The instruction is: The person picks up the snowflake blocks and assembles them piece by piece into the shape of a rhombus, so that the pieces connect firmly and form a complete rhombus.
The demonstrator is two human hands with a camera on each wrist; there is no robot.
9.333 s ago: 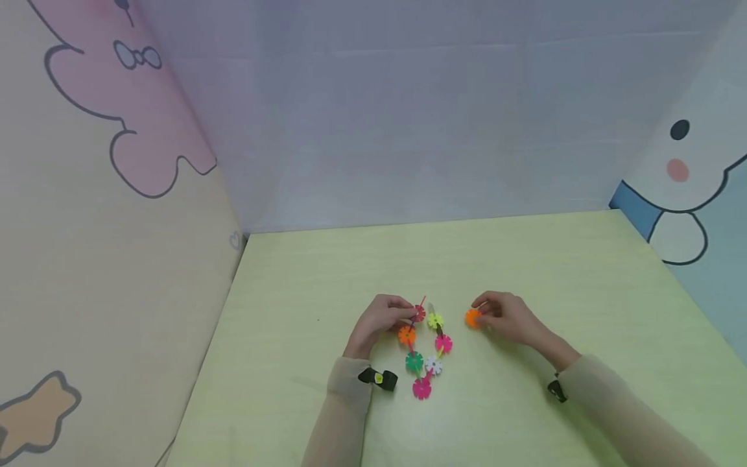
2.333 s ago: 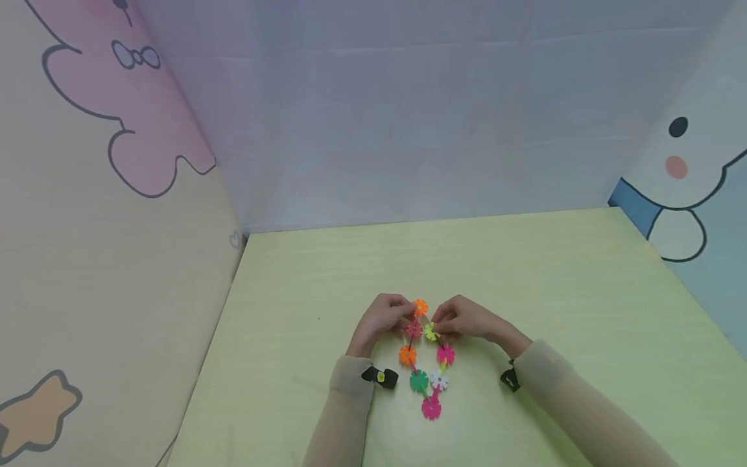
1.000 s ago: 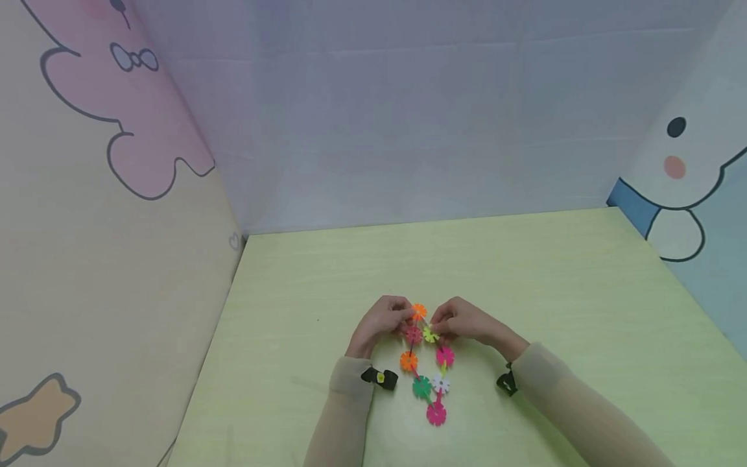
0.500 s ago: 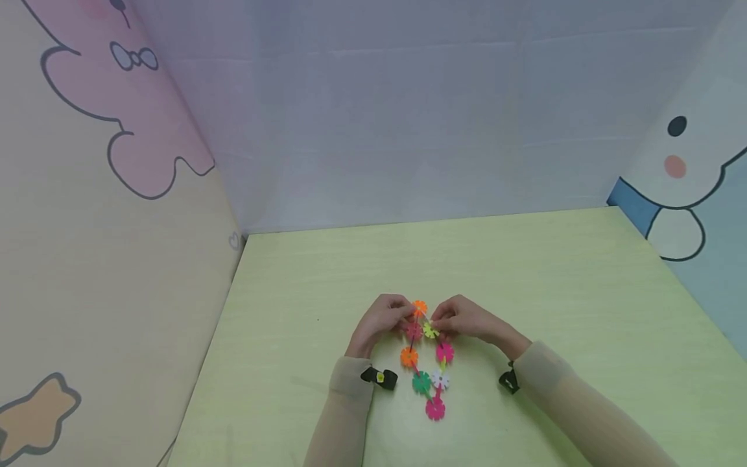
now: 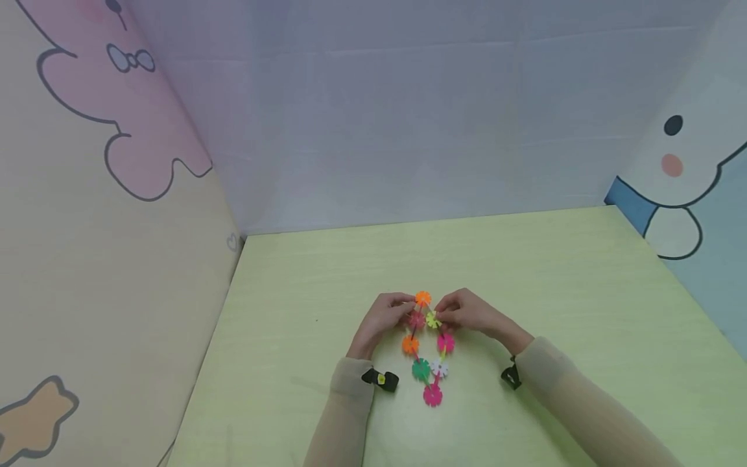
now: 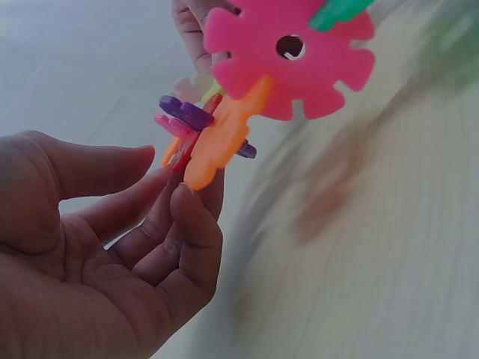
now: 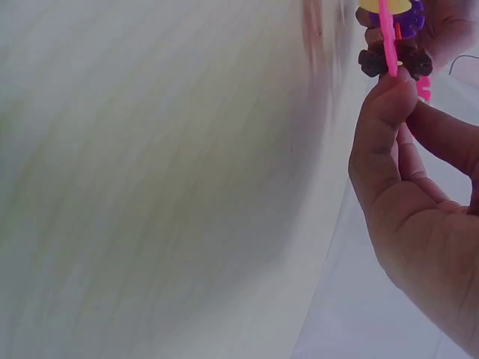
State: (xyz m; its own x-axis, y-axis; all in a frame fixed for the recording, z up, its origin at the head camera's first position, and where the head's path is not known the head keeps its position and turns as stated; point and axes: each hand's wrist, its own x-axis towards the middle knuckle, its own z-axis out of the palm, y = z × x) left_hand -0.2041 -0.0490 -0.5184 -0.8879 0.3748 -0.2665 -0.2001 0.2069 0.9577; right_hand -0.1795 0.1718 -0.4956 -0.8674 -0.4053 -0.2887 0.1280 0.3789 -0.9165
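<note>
Between the two hands is a loop of notched plastic snowflake discs, linked edge to edge. At its top is an orange disc (image 5: 423, 298), with a red disc (image 5: 417, 320) and a yellow disc (image 5: 432, 319) below it. A pink disc (image 5: 432, 394) forms the bottom. My left hand (image 5: 380, 324) holds the loop by its upper left side; in the left wrist view, curled fingers (image 6: 196, 232) touch the red and orange pieces. My right hand (image 5: 475, 314) pinches the upper right side near the yellow disc. In the right wrist view, thumb and finger meet below a brown disc (image 7: 413, 60).
A pale yellow-green table (image 5: 303, 279) lies under the hands. Behind it hangs a plain light curtain (image 5: 373, 130). Cartoon-printed panels stand on the left (image 5: 117, 292) and right (image 5: 700, 214).
The orange disc, earlier in my right hand apart from the chain, is now at its top. My right hand has moved left onto the yellow side. Lately the loop shifts slightly upward in view.
</note>
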